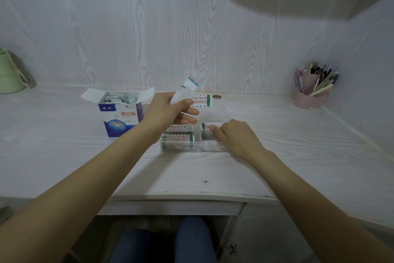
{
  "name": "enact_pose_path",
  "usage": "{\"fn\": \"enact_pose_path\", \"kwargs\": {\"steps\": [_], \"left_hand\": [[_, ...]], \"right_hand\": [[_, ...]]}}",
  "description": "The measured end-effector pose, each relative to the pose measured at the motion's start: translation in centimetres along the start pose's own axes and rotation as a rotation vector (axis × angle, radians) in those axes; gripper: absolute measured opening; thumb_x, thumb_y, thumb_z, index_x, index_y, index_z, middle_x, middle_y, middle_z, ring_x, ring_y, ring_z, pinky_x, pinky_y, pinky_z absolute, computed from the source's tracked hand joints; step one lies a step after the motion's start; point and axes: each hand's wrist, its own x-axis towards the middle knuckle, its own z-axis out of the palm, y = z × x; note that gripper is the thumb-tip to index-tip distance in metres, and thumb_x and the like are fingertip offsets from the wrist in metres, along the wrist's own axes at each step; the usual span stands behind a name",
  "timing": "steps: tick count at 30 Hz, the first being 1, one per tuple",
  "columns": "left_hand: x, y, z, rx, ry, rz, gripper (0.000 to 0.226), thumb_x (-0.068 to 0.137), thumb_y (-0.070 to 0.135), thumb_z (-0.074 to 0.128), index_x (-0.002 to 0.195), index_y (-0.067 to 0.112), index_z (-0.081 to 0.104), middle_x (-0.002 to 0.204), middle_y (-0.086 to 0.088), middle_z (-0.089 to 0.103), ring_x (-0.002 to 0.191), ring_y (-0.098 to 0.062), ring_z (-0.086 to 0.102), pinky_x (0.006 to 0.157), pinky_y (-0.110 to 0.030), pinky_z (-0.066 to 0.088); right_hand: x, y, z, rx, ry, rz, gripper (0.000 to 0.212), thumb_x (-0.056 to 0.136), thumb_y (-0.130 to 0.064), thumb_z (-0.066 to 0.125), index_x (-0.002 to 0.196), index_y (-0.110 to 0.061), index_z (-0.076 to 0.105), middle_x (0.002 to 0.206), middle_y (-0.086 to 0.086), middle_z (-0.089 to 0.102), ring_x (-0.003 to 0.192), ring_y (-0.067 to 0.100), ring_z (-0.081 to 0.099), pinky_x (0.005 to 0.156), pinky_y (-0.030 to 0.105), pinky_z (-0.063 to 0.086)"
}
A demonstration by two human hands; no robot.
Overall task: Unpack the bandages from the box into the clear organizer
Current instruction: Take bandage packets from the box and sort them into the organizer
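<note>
Bandages (pixel 185 90) in left hand (pixel 168 109)

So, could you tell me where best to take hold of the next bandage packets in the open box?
Probably from straight above: the box stands upright with its flaps folded outward, and the packets sit loosely at the top. Pinch the exposed upper ends with thumb and fingers. The left hand nearest it already holds a packet.

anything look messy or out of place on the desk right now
Nothing looks spilled or damaged. The bandage box stands upright with flaps open, wrapped bandages still inside. The clear organizer sits flat with bandages laid in its compartments. The left hand holds bandages; the right hand rests on the organizer.
</note>
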Motion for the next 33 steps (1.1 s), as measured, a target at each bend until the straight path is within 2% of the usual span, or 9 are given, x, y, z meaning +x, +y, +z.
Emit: {"fn": "enact_pose_path", "kwargs": {"steps": [5,8,10,13,16,20,25,29,33], "left_hand": [[-0.3,0.2,-0.5,0.004,0.009,0.007,0.011,0.094,0.010,0.056,0.088,0.020,0.059,0.077,-0.008,0.071,0.051,-0.012,0.066,0.050,-0.017,0.053],[-0.3,0.2,-1.0,0.001,0.009,-0.018,0.007,0.093,0.011,0.057,0.092,0.017,0.059,0.077,-0.009,0.072,0.051,-0.012,0.066,0.050,-0.017,0.053],[-0.4,0.2,-1.4,0.012,-0.030,-0.052,0.005,0.093,0.013,0.058,0.098,0.012,0.060,0.078,-0.009,0.073,0.052,-0.011,0.066,0.051,-0.017,0.054],[-0.6,0.1,-1.8,0.036,-0.086,-0.074,0.008,0.092,0.014,0.059,0.099,0.010,0.062,0.074,-0.007,0.073,0.052,-0.011,0.065,0.051,-0.017,0.054],[-0.6,0.3,-3.0,0.055,0.036,-0.009,0.004,0.093,0.015,0.058,0.093,0.014,0.062,0.066,-0.003,0.072,0.047,-0.010,0.063,0.049,-0.017,0.053],[-0.1,0.7,-5.3,0.145,0.177,0.048,0.010,0.094,0.018,0.056,0.096,0.011,0.063,0.071,-0.004,0.069,0.042,-0.006,0.060,0.047,-0.015,0.051],[0.1,0.2,-6.9,0.170,0.137,0.047,0.012,0.094,0.019,0.055,0.098,0.011,0.064,0.069,-0.002,0.071,0.043,-0.007,0.060,0.047,-0.016,0.051],[0.5,0.0,-7.3,0.164,0.114,0.053,0.010,0.094,0.019,0.056,0.093,0.014,0.064,0.067,0.000,0.071,0.045,-0.007,0.060,0.047,-0.016,0.050],[0.7,-0.2,-7.5,0.161,0.043,0.045,0.010,0.093,0.020,0.057,0.093,0.013,0.065,0.067,0.000,0.072,0.046,-0.008,0.061,0.047,-0.015,0.048]], "right_hand": [[0.0,-0.4,-0.5,0.164,0.098,0.043,0.055,0.101,-0.041,0.034,0.073,-0.006,0.067,0.070,0.002,0.064,0.068,0.020,0.058,0.067,0.031,0.040],[0.4,-1.2,-1.6,0.702,0.241,0.129,0.030,0.096,-0.038,0.050,0.089,-0.016,0.069,0.076,-0.008,0.066,0.062,0.005,0.058,0.059,0.017,0.038],[0.9,-2.0,-2.5,1.081,0.203,0.151,0.016,0.091,-0.031,0.060,0.099,-0.019,0.066,0.080,-0.006,0.069,0.061,0.006,0.061,0.056,0.017,0.041],[1.6,-3.0,-2.7,1.255,0.182,0.138,0.005,0.085,-0.010,0.068,0.088,-0.013,0.070,0.069,-0.003,0.067,0.055,0.005,0.057,0.050,0.017,0.041],[2.8,-3.6,-2.1,1.236,0.219,0.252,0.011,0.083,-0.005,0.069,0.077,-0.015,0.070,0.077,0.004,0.065,0.052,0.005,0.054,0.051,0.016,0.041],[4.2,-4.2,-0.8,1.017,0.197,0.405,0.007,0.084,-0.012,0.069,0.077,-0.015,0.070,0.077,-0.002,0.065,0.055,0.008,0.053,0.058,0.022,0.041],[5.2,-5.5,0.8,0.599,0.097,0.331,0.007,0.085,-0.015,0.067,0.080,-0.015,0.072,0.082,0.002,0.069,0.080,0.016,0.064,0.068,0.028,0.051],[5.5,-6.5,1.2,0.342,0.062,0.329,0.010,0.088,-0.022,0.064,0.091,-0.015,0.071,0.087,0.001,0.066,0.082,0.020,0.062,0.057,0.024,0.040],[5.9,-6.7,1.4,0.173,-0.002,0.282,0.014,0.087,-0.028,0.067,0.092,-0.016,0.072,0.097,0.003,0.068,0.102,0.022,0.056,0.064,0.028,0.043]]}}
